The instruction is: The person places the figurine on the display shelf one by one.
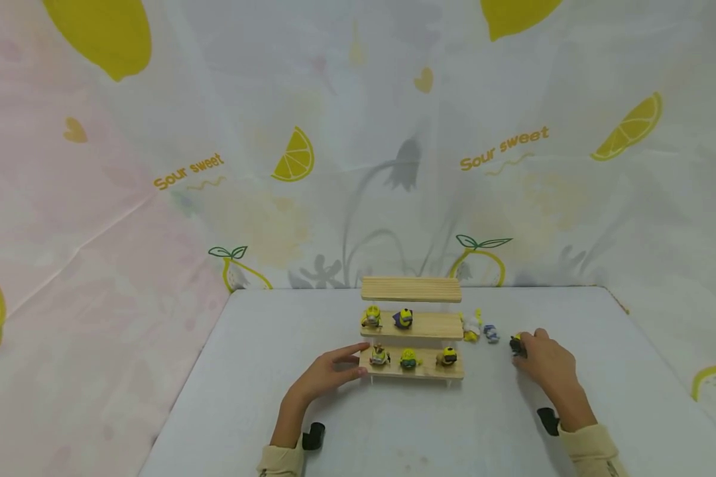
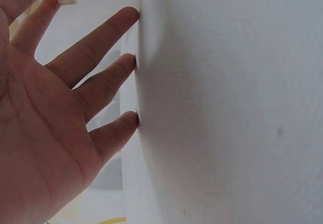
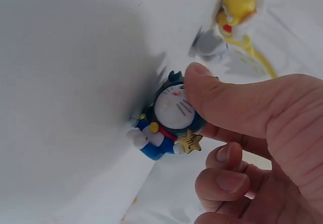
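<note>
My right hand (image 1: 547,361) pinches a small cartoon figurine (image 3: 174,108) between thumb and fingers, close over the white table. The figurine has a white whiskered face, dark head, blue body and a gold star. My left hand (image 1: 328,374) is at the left end of a three-tier wooden display shelf (image 1: 414,331), thumb and forefinger right at the bottom tier's edge. In the left wrist view its other fingers (image 2: 108,85) are spread, tips against the tabletop. Three yellow-headed figurines (image 1: 408,359) stand on the bottom tier and two more figurines (image 1: 403,318) on the middle one.
Right of the shelf, a yellow and white figurine (image 1: 472,326) and a small grey-blue figurine (image 1: 492,333) are on the white table (image 1: 274,318). The top tier (image 1: 412,289) is bare wood. A lemon-print cloth (image 1: 358,132) hangs behind the table.
</note>
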`<state>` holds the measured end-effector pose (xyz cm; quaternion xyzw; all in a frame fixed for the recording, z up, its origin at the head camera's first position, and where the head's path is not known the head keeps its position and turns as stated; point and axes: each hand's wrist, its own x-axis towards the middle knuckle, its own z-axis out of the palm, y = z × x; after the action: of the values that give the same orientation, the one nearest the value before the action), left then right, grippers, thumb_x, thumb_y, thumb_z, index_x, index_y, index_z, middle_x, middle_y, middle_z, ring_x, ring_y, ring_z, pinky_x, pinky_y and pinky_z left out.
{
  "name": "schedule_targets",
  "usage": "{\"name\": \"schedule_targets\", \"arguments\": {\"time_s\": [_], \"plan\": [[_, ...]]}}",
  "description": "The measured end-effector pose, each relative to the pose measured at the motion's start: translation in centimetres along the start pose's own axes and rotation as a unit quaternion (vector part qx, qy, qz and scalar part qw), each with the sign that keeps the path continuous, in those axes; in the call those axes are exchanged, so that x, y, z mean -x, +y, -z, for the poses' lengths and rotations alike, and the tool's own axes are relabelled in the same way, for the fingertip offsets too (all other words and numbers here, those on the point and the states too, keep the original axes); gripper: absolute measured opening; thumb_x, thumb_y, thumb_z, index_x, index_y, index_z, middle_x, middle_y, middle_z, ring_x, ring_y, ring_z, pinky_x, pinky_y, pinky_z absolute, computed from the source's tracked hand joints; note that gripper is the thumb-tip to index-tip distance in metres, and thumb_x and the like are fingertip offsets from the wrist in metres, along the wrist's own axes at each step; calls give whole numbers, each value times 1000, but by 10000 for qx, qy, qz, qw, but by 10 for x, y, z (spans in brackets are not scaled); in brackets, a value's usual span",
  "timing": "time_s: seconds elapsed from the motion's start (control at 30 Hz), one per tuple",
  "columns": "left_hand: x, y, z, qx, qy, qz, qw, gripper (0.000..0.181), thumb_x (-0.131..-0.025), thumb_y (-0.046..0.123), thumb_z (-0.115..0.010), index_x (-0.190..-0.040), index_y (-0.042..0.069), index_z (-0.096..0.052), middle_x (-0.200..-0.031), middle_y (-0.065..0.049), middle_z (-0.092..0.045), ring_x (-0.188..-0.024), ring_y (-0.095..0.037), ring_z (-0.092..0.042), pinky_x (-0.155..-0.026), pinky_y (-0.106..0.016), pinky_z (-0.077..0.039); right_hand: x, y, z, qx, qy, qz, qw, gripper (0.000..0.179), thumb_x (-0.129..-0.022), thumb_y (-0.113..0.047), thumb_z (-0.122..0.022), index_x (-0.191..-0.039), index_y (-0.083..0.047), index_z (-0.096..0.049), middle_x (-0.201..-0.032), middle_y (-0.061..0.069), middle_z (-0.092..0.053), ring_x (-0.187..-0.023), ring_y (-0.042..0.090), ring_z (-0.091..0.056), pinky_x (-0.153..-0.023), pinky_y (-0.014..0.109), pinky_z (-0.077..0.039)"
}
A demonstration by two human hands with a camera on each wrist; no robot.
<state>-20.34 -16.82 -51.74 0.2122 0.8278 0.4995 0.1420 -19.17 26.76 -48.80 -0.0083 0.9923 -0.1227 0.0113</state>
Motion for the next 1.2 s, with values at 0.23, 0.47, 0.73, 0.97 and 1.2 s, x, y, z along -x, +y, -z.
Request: {"name": "schedule_targets", "arguments": {"time_s": [0.23,0.47,0.73,0.97,1.2], "plan": [[2,3,-2,86,63,0,9999,55,-94,25,-70,-146,22,-52,-144,3,-52,-123,-27,-56,-101,-60,-38,8,6,-1,-91,422,156,9989,35,-88,-14,-75,-108,11,-61,-84,14,-51,-65,23,-54,-54,40,-47],[6,18,-2,114,70,-10,9999,54,-95,18,-69,-145,12,-51,-144,-8,-52,-123,-35,-55,-102,-64,-35,15,5,0,-665,880,451,9929,26,-93,-13,-69,-108,6,-62,-85,11,-52,-61,18,-44,-50,31,-38],[1,1,-1,56,26,59,10000,55,-94,28,-69,-146,23,-51,-145,2,-52,-123,-28,-55,-100,-61,-38,14,0,8,-1529,905,500,9828,23,-98,-13,-62,-114,4,-60,-98,18,-55,-81,26,-52,-62,37,-43],[0,-4,0,-35,-17,140,9999,57,-92,39,-70,-145,30,-51,-144,7,-52,-123,-23,-56,-101,-58,-39,11,-11,15,-2042,1130,837,9688,21,-101,-11,-58,-115,5,-60,-85,8,-46,-76,21,-41,-61,33,-35],[-1,-5,0,-62,-14,40,10000,56,-93,37,-69,-146,29,-51,-144,7,-51,-123,-23,-56,-101,-57,-40,5,-28,27,-2396,1342,1219,9538,18,-101,-9,-57,-112,4,-60,-77,4,-41,-68,18,-39,-55,29,-33]]}}
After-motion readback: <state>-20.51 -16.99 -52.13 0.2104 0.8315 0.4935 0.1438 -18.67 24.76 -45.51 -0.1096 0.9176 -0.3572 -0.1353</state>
